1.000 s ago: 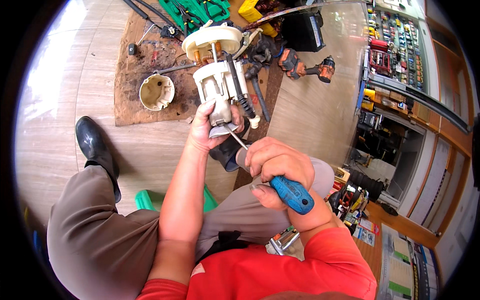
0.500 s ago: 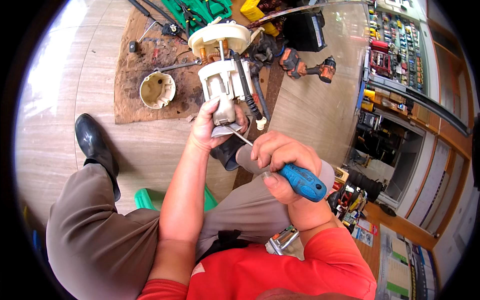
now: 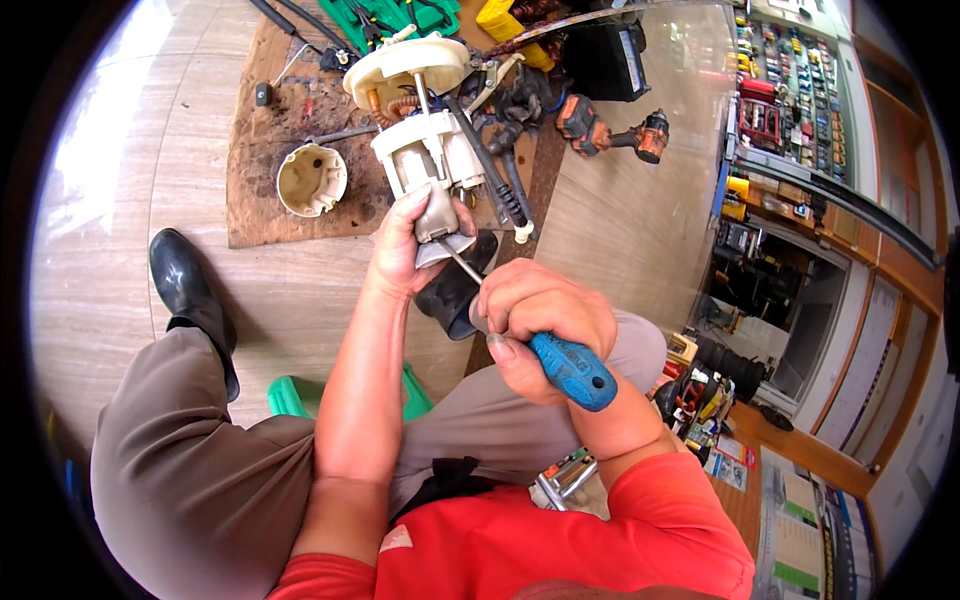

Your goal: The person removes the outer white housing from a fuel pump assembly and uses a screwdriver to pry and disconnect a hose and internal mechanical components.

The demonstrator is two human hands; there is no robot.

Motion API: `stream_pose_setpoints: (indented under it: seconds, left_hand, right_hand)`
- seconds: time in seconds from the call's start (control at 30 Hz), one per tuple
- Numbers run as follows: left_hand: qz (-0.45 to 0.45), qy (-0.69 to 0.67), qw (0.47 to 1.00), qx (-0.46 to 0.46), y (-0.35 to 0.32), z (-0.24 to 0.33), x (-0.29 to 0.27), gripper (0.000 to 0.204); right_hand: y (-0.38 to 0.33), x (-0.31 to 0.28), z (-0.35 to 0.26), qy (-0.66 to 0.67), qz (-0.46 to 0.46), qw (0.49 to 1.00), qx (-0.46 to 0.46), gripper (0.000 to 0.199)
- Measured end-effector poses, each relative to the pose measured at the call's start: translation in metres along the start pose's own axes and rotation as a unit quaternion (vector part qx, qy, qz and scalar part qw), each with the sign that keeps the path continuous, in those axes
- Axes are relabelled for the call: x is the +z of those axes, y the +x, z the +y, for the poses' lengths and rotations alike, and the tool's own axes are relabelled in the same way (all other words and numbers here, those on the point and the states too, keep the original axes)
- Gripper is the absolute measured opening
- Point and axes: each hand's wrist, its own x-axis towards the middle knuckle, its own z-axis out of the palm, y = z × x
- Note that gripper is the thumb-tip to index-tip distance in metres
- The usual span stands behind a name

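Note:
My left hand (image 3: 396,245) is wrapped round the lower end of a white plastic fuel pump module (image 3: 462,160), which is tilted with its round flange at the far end. A black ribbed hose hangs along its right side. Closed round the blue handle of a screwdriver (image 3: 575,370) is my right hand (image 3: 550,310), with the butt of the handle toward me. The metal shaft runs up and left to the grey lower end of the module beside my left palm. Exactly what the tip touches is too small to make out.
A stained cardboard sheet (image 3: 255,200) on the tiled floor bears a cream plastic cup (image 3: 313,180) and a wrench (image 3: 345,133). An orange and black cordless impact driver (image 3: 590,128) lies to the right, near a black battery (image 3: 605,65). At the back sits a green tool case (image 3: 440,20).
Both hands have shifted left, taking the module and screwdriver with them. The module's flange now leans further left. Both grips are kept.

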Motion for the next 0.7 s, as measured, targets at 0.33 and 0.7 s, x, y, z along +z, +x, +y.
stream_pose_setpoints:
  seconds: [0.33, 0.7]
  left_hand:
    - [-0.008, -0.032, 0.999, -0.015, 0.004, 0.001, -0.004, 0.048]
    - [0.004, 0.006, 1.0, -0.025, 0.004, 0.005, -0.005, 0.054]
  right_hand:
    - [-0.001, 0.005, 0.004, 0.005, 0.015, 1.0, -0.006, 0.022]
    - [-0.001, -0.004, -0.001, -0.01, -0.011, 1.0, -0.015, 0.023]
